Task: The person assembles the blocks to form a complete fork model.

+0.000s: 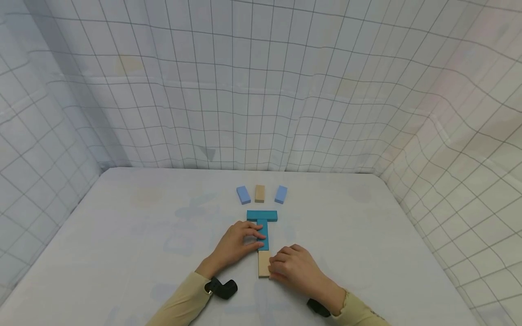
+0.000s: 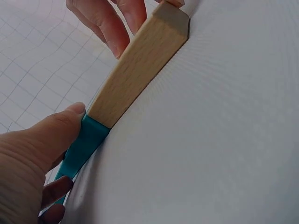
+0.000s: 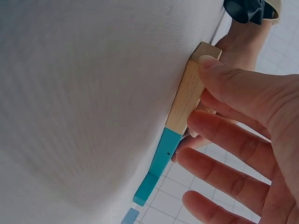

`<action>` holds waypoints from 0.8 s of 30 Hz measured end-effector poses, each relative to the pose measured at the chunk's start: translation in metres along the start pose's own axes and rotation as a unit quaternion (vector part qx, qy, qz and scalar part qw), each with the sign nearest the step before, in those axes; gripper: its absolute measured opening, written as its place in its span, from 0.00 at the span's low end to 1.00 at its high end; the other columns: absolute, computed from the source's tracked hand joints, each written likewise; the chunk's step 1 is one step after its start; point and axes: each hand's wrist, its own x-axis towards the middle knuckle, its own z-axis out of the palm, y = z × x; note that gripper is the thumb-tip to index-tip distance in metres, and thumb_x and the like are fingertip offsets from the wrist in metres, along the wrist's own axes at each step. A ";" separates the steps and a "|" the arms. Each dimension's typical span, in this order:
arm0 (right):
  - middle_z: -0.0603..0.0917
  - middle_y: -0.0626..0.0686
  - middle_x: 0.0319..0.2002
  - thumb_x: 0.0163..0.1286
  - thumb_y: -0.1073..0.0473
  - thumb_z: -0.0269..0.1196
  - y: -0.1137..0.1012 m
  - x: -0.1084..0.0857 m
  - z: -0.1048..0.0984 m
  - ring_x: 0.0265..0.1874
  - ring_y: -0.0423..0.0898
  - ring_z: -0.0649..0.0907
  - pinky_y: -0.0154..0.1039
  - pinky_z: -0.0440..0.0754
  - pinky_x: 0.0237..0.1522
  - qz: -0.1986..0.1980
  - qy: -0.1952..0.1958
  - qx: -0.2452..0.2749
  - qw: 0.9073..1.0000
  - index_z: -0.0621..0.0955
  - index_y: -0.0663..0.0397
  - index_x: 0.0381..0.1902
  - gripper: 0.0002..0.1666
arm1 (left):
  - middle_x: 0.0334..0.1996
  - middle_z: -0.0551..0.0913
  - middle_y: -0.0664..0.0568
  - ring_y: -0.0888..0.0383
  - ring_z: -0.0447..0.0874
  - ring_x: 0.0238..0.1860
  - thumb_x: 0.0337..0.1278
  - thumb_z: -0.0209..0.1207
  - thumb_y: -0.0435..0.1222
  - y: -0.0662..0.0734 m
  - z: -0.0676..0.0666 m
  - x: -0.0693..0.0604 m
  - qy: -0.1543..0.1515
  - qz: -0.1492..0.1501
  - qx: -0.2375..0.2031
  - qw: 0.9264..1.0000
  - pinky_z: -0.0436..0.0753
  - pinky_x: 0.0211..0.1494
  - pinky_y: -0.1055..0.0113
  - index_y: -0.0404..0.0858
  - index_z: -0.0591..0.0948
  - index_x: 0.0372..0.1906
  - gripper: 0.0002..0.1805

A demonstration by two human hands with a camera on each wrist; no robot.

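A teal T shape lies on the white-covered table, made of a crosswise teal block (image 1: 262,215) and a lengthwise teal block (image 1: 263,228). End to end with the lengthwise one sits a wooden block (image 1: 263,264). My left hand (image 1: 234,243) rests from the left on the lengthwise teal block, its thumb beside the joint with the wood in the left wrist view. From the right, my right hand (image 1: 297,270) touches the wooden block; its thumb (image 3: 219,70) is at the near end and its index fingertip lies farther along the same side. The other fingers are spread.
Beyond the T lie two light blue blocks, one tilted at left (image 1: 243,195) and one at right (image 1: 281,194), with a small wooden block (image 1: 259,194) between them. Grid-patterned white curtains (image 1: 261,90) hang behind the table and at both sides.
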 end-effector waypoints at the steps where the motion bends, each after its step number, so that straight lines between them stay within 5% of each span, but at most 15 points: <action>1: 0.85 0.40 0.36 0.54 0.48 0.73 0.000 0.000 0.000 0.38 0.38 0.81 0.34 0.75 0.37 -0.001 0.002 -0.001 1.000 0.87 0.41 0.33 0.09 | 0.53 0.80 0.54 0.57 0.74 0.51 0.54 0.66 0.45 0.000 0.000 0.000 -0.004 0.000 0.003 1.000 0.73 0.53 0.57 0.49 0.87 0.41 0.10; 5: 0.85 0.39 0.35 0.53 0.48 0.73 0.000 0.000 0.001 0.37 0.37 0.81 0.34 0.75 0.36 -0.004 0.010 -0.005 1.000 0.87 0.42 0.32 0.10 | 0.53 0.78 0.56 0.57 0.71 0.54 0.56 0.65 0.43 0.001 -0.002 0.000 -0.024 0.008 0.015 1.000 0.71 0.57 0.58 0.46 0.87 0.42 0.11; 14: 0.85 0.40 0.35 0.53 0.49 0.74 0.000 0.001 0.000 0.35 0.37 0.81 0.33 0.74 0.34 -0.008 0.022 -0.009 1.000 0.86 0.40 0.30 0.08 | 0.45 0.80 0.51 0.55 0.76 0.52 0.56 0.65 0.35 0.005 -0.003 0.002 -0.024 0.105 0.037 0.994 0.75 0.55 0.62 0.34 0.85 0.45 0.12; 24: 0.85 0.40 0.36 0.53 0.48 0.73 0.001 0.000 0.001 0.35 0.37 0.81 0.33 0.74 0.34 -0.014 0.019 -0.017 1.000 0.86 0.40 0.30 0.08 | 0.42 0.83 0.56 0.59 0.79 0.49 0.56 0.65 0.36 0.001 0.003 0.001 0.006 0.078 0.020 0.997 0.77 0.52 0.63 0.41 0.88 0.40 0.07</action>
